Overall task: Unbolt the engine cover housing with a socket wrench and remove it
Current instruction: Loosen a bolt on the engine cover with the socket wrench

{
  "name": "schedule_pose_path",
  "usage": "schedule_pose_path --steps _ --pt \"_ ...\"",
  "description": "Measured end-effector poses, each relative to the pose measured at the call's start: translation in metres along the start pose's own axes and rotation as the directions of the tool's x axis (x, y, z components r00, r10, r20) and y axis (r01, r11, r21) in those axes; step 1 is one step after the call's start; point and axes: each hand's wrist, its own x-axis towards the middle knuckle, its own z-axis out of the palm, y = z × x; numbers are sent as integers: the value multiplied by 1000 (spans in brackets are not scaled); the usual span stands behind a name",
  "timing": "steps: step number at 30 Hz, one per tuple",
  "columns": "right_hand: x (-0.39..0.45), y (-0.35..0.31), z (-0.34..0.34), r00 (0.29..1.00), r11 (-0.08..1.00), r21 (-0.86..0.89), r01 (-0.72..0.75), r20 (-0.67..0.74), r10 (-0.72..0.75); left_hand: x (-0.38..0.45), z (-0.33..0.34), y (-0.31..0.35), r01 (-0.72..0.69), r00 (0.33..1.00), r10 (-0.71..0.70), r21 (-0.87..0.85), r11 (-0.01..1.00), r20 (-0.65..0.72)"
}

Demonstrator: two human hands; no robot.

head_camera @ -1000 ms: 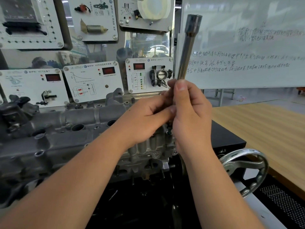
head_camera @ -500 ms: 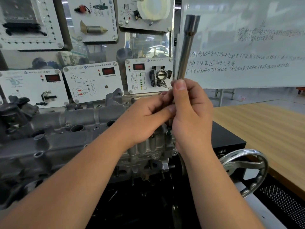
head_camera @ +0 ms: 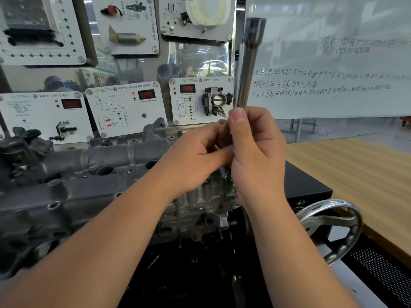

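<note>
The grey cast-aluminium engine cover housing (head_camera: 93, 174) is seen bolted along the top of the engine on its stand, stretching from the left edge of the view to just beneath the two hands, with its round bores and bolt bosses facing upward. Above its right end, a long polished steel socket wrench shaft (head_camera: 249, 63) is held almost upright, its open socket end pointing up. The shaft is gripped low down by the right hand (head_camera: 258, 156), thumb pressed along its side, while the left hand (head_camera: 195, 161) is brought in against it, fingers pinched together at the same spot; a small dark bolt-like piece (head_camera: 228, 174) shows just under the fingers, though what it is cannot be told. The step appears to be a freed bolt being drawn from the tool, or the tool being readied. For this to be done well, the shaft should be kept steady and any small part kept pinched over the housing, not above the open bores. The chrome spoked handwheel (head_camera: 329, 227) sits at the lower right, beside the wooden tabletop (head_camera: 355, 170).
</note>
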Motion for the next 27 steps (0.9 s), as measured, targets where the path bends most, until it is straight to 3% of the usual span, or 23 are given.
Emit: schedule_pose_path --steps 8,17,22,27 --pt "0 -2 -4 994 992 75 -106 16 105 1 1 3 68 996 -64 -74 995 56" --pt "0 -1 -1 1000 1000 20 13 15 -13 1 1 -1 12 1000 -12 9 1000 -15" --pt "-1 0 -2 999 999 20 -42 -28 42 -1 0 2 62 997 -58 -84 995 47" --pt "-1 -1 -2 998 997 53 -58 23 57 0 1 3 60 997 -59 -29 998 46"
